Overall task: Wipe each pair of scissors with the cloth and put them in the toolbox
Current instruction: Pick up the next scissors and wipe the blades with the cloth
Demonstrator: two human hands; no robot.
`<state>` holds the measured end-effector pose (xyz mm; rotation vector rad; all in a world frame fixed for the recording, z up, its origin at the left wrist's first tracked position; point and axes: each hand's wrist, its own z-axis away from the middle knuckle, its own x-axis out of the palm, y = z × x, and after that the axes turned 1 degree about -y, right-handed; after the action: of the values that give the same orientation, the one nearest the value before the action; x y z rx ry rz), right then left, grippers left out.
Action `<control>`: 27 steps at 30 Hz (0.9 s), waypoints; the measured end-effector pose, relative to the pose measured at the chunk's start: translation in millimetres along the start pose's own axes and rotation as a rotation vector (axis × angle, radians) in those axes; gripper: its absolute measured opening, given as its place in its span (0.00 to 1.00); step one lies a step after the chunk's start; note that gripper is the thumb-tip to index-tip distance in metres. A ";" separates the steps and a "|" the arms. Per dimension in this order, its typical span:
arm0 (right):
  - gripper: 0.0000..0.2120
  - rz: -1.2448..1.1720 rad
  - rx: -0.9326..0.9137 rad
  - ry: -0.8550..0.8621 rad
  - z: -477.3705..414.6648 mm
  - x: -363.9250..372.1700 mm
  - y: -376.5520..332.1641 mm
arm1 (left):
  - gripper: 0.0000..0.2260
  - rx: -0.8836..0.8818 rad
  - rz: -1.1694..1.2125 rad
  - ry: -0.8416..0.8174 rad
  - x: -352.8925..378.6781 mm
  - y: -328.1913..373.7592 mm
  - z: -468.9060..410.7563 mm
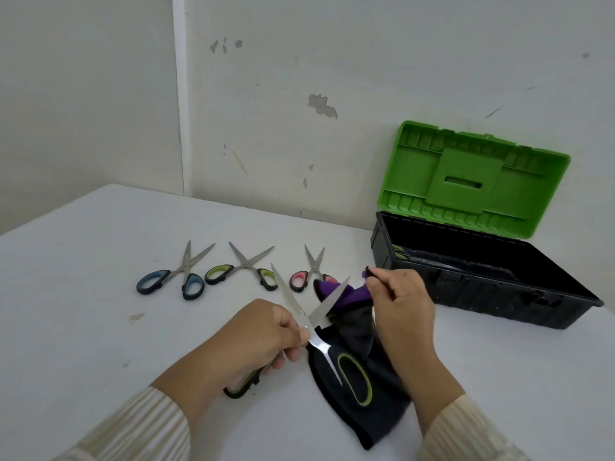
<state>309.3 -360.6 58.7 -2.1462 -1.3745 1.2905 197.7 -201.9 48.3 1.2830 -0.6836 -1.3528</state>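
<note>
The left hand (256, 341) grips an opened pair of lime-trimmed scissors (312, 334), thumb and fingers closed round it just below the pivot. One handle loop pokes out beneath the palm. The other loop lies on top of the black-and-purple cloth (386, 410). The two blades spread in a V pointing away from the person, and the right-hand blade lies against the purple part of the cloth.

The right hand (402, 314) pinches the upper edge of the cloth between thumb and forefinger and holds it raised. The rest of the cloth trails down onto the white table (100, 294) near the front edge.

Three more pairs lie opened in a row on the table beyond the hands: blue-handled scissors (181, 274) on the left, green-handled scissors (246, 264) in the middle, and pink-handled scissors (312, 271) on the right. One pink handle is partly hidden behind the cloth.

The black toolbox (482, 294) sits to the right, next to the wall (332, 61), with its green lid (472, 178) standing open. At its left end, what looks like a pair of scissors with yellow-green handles lies inside, though the dark interior makes this uncertain. Cream striped sleeves cover both forearms.
</note>
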 end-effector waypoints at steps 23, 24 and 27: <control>0.10 -0.248 0.161 -0.712 10.7 -9.6 -11.7 | 0.10 -0.054 0.419 -0.053 -30.4 5.1 1.3; 0.11 -0.282 0.234 -0.675 11.2 -9.2 -11.7 | 0.12 -0.078 0.582 -0.010 -33.7 4.4 -1.4; 0.14 -0.384 0.375 -0.608 16.5 -2.1 -15.5 | 0.21 -0.042 1.136 0.037 -32.4 2.7 -9.0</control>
<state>286.8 -358.1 60.5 -1.2140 -1.4933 1.9232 201.0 -169.9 58.4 0.6480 -1.1075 -0.3955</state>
